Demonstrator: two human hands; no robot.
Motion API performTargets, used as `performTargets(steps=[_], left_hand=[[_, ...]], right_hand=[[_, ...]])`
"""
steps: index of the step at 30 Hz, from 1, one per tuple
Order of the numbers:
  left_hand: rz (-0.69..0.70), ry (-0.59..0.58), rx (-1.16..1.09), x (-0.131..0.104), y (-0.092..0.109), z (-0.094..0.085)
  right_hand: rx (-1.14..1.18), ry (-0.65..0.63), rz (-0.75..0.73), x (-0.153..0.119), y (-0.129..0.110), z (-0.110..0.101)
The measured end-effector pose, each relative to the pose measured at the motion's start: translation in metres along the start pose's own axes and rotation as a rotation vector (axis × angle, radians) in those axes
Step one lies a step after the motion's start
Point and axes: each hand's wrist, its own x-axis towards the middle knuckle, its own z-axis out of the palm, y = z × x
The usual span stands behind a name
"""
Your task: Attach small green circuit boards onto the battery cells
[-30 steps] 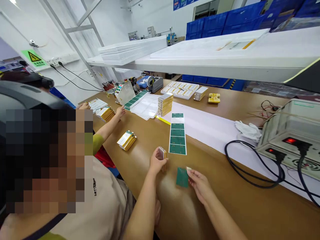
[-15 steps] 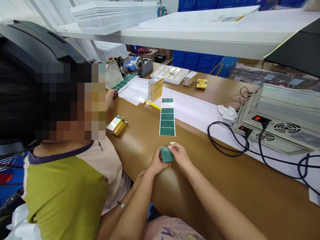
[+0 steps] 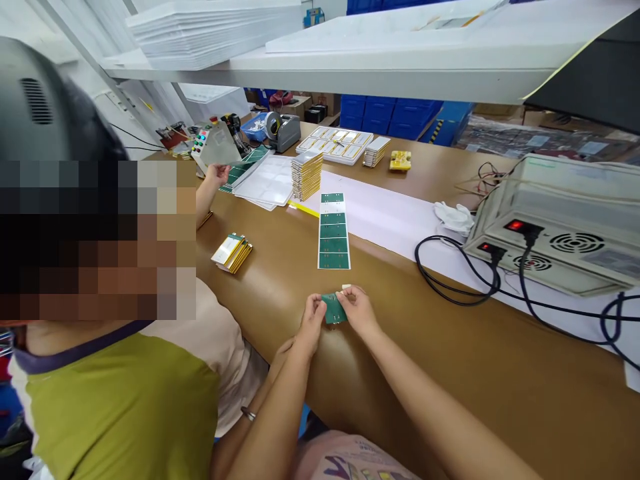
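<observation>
Green card (image 3: pixel 333 309) sat between my left hand (image 3: pixel 311 320) and right hand (image 3: pixel 358 308), fingers clamped on it above the worktop (image 3: pixel 450 360).

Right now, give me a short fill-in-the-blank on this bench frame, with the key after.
1. Both hands, left hand and right hand, hold one small ____ card between them.
2. The strip of green cards lies on the brown ____ beyond the hands.
3. The grey machine shows two ____ lit switches.
Missing: green; table; red
</observation>
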Motion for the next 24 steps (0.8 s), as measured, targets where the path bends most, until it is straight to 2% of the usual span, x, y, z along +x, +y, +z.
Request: performTargets(steps=[2, 5, 7, 9, 11, 12, 14, 16, 17, 18, 20, 21, 23, 24], left_hand=[[0.010, 0.098, 0.041, 0.002, -0.002, 0.006], [0.009, 0.159, 0.096, 0.001, -0.006, 0.018], [0.008, 0.185, 0.131, -0.004, 0.005, 0.027], [0.021, 0.198, 0.170, -0.005, 0.038, 0.030], [0.062, 0.214, 0.211, 0.004, 0.098, 0.019], [0.095, 0.228, 0.228, 0.015, 0.136, 0.005], [0.178, 0.266, 0.256, 0.046, 0.216, -0.036], [0.282, 0.304, 0.288, 0.082, 0.285, -0.093], [0.421, 0.286, 0.365, 0.097, 0.309, -0.123], [0.527, 0.233, 0.448, 0.110, 0.326, -0.152], [0.597, 0.161, 0.519, 0.121, 0.337, -0.199], [0.632, 0.154, 0.491, 0.120, 0.335, -0.216], [0.668, 0.206, 0.433, 0.108, 0.323, -0.236], [0.611, 0.254, 0.446, 0.100, 0.317, -0.242]], right_hand=[[0.010, -0.005, 0.014, 0.000, 0.000, 0.002], [0.079, 0.011, 0.088, 0.002, 0.000, 0.005], [0.139, 0.021, 0.142, 0.003, 0.000, 0.007], [0.198, 0.015, 0.175, 0.003, 0.002, 0.011], [0.258, 0.002, 0.193, 0.001, 0.004, 0.017], [0.294, -0.005, 0.201, 0.000, 0.005, 0.021], [0.373, -0.018, 0.217, -0.003, 0.006, 0.028], [0.459, -0.041, 0.236, -0.006, 0.004, 0.033], [0.499, -0.056, 0.245, -0.007, 0.003, 0.035], [0.533, -0.072, 0.252, -0.007, 0.002, 0.035], [0.608, -0.106, 0.279, -0.007, -0.001, 0.033], [0.654, -0.121, 0.301, -0.007, -0.002, 0.031], [0.755, -0.150, 0.344, -0.007, -0.003, 0.028], [0.801, -0.164, 0.359, -0.006, -0.002, 0.026]])
